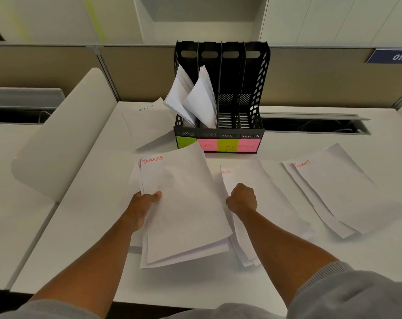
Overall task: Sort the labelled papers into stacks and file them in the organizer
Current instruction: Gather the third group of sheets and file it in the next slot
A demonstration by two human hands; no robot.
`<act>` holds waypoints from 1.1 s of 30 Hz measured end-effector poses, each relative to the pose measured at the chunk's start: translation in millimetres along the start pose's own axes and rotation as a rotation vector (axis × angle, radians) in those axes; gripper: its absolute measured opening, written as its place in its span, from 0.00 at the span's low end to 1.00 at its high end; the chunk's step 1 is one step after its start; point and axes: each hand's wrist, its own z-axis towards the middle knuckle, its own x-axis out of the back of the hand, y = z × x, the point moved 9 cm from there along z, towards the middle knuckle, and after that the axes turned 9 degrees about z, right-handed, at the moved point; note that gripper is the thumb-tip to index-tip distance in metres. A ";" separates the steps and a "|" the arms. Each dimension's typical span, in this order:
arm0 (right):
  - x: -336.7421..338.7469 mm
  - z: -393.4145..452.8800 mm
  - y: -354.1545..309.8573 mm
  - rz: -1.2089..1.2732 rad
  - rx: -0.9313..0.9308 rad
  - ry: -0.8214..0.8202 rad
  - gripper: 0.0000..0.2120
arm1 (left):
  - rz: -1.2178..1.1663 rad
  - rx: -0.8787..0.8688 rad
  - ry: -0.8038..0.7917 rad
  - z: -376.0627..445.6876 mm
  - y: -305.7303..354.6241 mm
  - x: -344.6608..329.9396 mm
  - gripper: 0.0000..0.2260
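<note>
My left hand (144,203) grips the left edge of a stack of white sheets (186,210) whose top page reads FINANCE in red; the stack is lifted slightly off the desk. My right hand (242,199) is closed on the left edge of a second pile of sheets (271,203), also marked in red, lying on the desk. A third FINANCE pile (338,192) lies at the right. An ADMIN sheet (147,125) lies left of the black four-slot organizer (253,88). Its front labels read HR, REPORTS, FINANCE, ADMIN. Papers (195,100) stand in the two left slots.
A white curved divider panel (64,139) stands at the left of the desk. Behind the organizer runs a beige partition wall (322,81) with a cable trough (315,125) at its right foot. The desk's near edge (149,298) is close to my body.
</note>
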 end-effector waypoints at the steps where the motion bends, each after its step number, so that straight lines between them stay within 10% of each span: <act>1: 0.1 0.9 0.7 0.032 -0.007 -0.012 0.14 | 0.014 0.001 -0.007 0.2 -0.5 -3.2 0.16; 16: 34.7 0.6 -33.8 0.390 0.241 0.097 0.05 | 0.177 -0.054 -0.031 -4.5 12.7 -63.4 0.18; 29: -24.0 -14.9 -57.7 0.582 0.124 -0.489 0.16 | 0.197 -0.042 -0.159 -12.1 30.6 -119.8 0.20; 33: -27.8 -10.5 -54.6 0.559 0.094 -0.578 0.15 | 0.172 -0.031 -0.249 -12.5 35.3 -136.9 0.35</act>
